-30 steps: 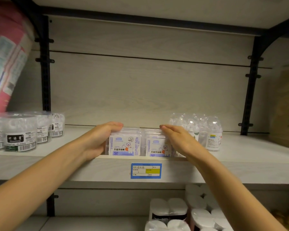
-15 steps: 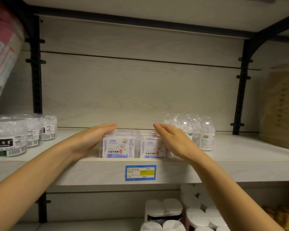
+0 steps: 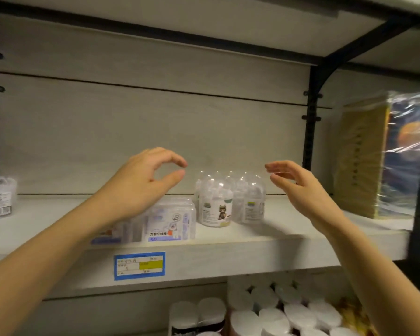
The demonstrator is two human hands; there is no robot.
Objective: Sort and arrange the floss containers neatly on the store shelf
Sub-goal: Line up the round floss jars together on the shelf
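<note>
Hovering by floss boxes point(image 3: 170, 224) and domed jars point(image 3: 216, 207) at the shelf point(image 3: 228, 260) front edge, we hold left grip point(image 3: 141, 187) and right grip point(image 3: 301, 190) loosely curled, empty.

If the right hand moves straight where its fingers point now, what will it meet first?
Probably the domed floss containers; depth is unclear, so the right hand might pass over them.

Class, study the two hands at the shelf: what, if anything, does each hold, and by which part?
Nothing is held. The left hand and the right hand are both raised, either side of the domed floss jars, fingers curved round empty air.
</note>
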